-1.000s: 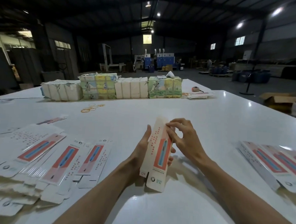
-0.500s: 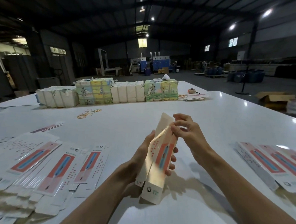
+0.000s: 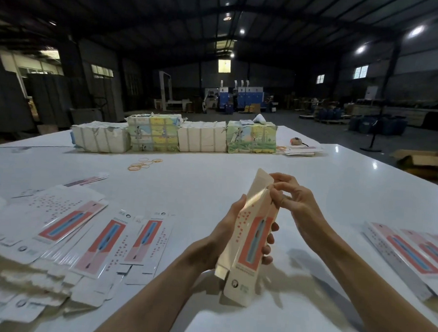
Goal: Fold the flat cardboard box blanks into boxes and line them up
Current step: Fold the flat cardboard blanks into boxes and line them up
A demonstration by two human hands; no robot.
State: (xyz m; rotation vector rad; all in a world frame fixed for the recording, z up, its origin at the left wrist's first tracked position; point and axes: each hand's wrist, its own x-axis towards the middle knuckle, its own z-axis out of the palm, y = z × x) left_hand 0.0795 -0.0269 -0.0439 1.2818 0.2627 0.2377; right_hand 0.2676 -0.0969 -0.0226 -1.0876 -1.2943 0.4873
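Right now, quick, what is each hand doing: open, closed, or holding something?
Left hand: gripping the half-folded box around its middle.
Right hand: pinching the same box at its top end.

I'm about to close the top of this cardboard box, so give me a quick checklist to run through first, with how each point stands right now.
1. Left hand grips the cardboard box around its middle: ok.
2. Box body opened into a tube: ok.
3. Right hand pinches the box's upper edge beside the top flap: ok.
4. Top flap tucked in: not ok, it stands up open.
5. Bottom flap tucked in: not ok, it sticks straight out.
6. Bare table free beside the row of folded boxes: ok.
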